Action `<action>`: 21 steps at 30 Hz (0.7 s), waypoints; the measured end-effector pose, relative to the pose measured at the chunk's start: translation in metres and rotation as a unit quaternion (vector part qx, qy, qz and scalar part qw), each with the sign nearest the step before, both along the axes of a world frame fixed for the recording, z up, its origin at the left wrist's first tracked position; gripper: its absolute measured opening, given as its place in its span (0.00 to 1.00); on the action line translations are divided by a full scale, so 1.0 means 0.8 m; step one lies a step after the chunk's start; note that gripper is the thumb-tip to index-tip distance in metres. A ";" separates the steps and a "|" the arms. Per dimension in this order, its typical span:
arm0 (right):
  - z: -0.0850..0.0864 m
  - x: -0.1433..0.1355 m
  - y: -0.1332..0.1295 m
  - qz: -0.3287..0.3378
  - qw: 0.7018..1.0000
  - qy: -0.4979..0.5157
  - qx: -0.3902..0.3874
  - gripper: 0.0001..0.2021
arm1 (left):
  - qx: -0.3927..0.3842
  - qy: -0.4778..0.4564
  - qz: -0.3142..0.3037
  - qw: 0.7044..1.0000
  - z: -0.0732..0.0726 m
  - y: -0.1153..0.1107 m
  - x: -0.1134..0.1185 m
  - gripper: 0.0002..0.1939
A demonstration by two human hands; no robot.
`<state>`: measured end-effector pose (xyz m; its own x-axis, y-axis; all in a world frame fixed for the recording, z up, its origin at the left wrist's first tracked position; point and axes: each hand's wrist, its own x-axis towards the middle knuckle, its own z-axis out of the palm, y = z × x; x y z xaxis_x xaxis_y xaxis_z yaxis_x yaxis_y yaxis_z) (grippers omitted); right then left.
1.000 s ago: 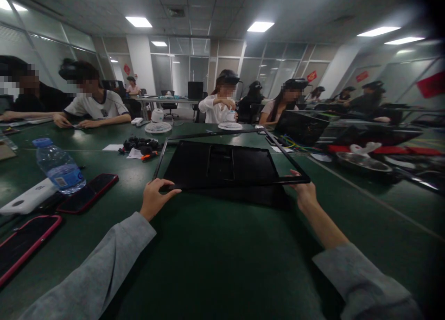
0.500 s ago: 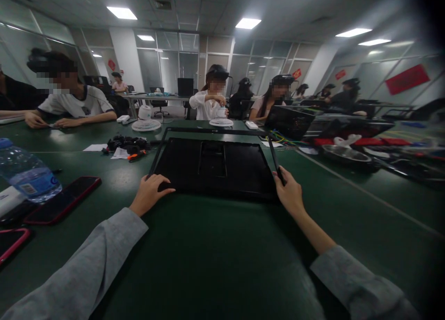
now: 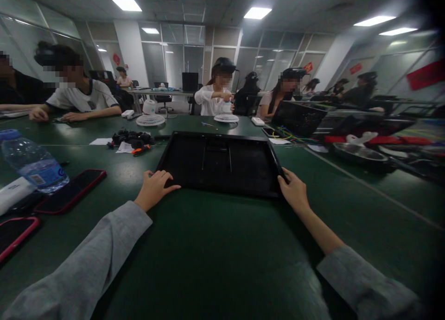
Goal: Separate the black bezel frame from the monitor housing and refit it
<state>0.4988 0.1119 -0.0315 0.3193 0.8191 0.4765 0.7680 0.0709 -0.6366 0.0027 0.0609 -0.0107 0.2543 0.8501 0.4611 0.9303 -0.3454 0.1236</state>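
A black monitor back shell lies on the green table, its hollow side up, with a recessed slot in the middle. Around its rim sits a thin black monitor bezel, close against the shell along the far edge and sides. My left hand grips the bezel at the near left corner, thumb stretched along the front edge. At the near right corner my right hand has its fingers wrapped over the bezel's side. The fingertips of both hands are partly hidden, and I cannot tell whether they also touch the shell.
To the left are a water bottle and two red-edged phones, one a dark phone. Black cables lie beyond. Small white fans stand across the table near co-workers. A metal bowl is at the right.
The bezel, held raised above the shell before, has come down onto it. Both hands stay at its near corners. The view has shifted slightly.
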 end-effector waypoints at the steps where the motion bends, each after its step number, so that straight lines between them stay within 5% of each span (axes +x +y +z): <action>1: 0.000 0.001 0.000 -0.004 1.000 0.000 -0.003 0.25 | -0.003 0.000 0.000 1.000 0.000 0.000 0.000 0.25; 6: -0.005 0.011 0.005 -0.028 0.999 0.032 -0.015 0.24 | -0.019 0.001 -0.045 0.999 0.002 -0.005 0.001 0.26; 11: -0.013 0.017 0.009 0.015 0.998 0.053 -0.015 0.24 | -0.031 -0.006 -0.076 0.997 0.004 -0.020 0.003 0.27; 21: -0.016 0.017 0.006 0.020 0.999 0.038 -0.025 0.24 | -0.013 -0.008 -0.052 0.999 0.013 -0.044 0.014 0.21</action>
